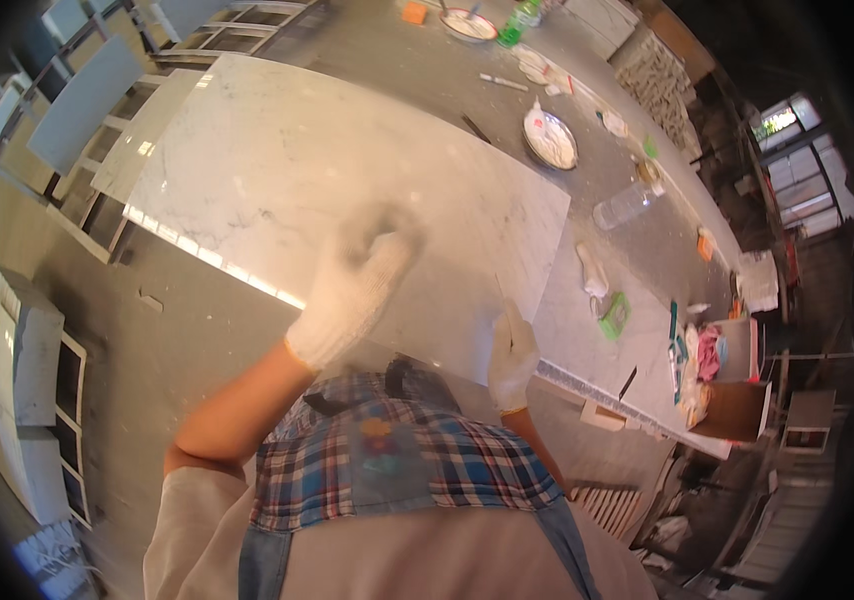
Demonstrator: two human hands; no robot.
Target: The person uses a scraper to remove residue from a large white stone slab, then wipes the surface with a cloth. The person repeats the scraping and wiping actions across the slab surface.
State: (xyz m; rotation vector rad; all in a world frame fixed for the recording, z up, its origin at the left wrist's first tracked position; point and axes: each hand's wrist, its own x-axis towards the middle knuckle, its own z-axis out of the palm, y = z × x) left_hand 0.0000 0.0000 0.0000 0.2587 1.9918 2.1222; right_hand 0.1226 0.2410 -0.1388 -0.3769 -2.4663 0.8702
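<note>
A pale, grey-veined marble-look slab (277, 140) lies flat across the table before me. My left hand (352, 295), in a white knitted glove, is over the slab's middle with fingers curled. Their tips are dark grey and smeared by motion; what they hold, if anything, cannot be made out. Near the slab's right front corner, my right hand (513, 355), also gloved in white, grips a thin, narrow tool (499, 288). The tool points away from me; its exact kind is unclear.
Beyond the slab stand a bowl of white paste (553, 142), a clear bottle (619, 206) and white gloves (544, 72). To the right lie a green object (613, 316) and a box of rags (712, 355). Panels on racks (85, 105) fill the far left.
</note>
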